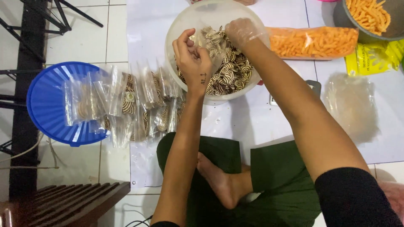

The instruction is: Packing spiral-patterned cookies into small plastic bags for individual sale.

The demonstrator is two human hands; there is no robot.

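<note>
A clear plastic bowl on the floor sheet holds brown-and-cream swirl-patterned snack pieces. My left hand hovers over the bowl's left side, its fingers pinched on a small clear bag. My right hand wears a thin clear plastic glove and is closed on some swirl snacks at the bag's mouth. Left of the bowl, several filled clear bags stand in rows, some resting on a blue round lid.
A sealed bag of orange stick snacks lies right of the bowl, with a grey pot of the same snacks and yellow packets beyond. An empty clear bag lies right. A black metal frame and wooden slats stand left.
</note>
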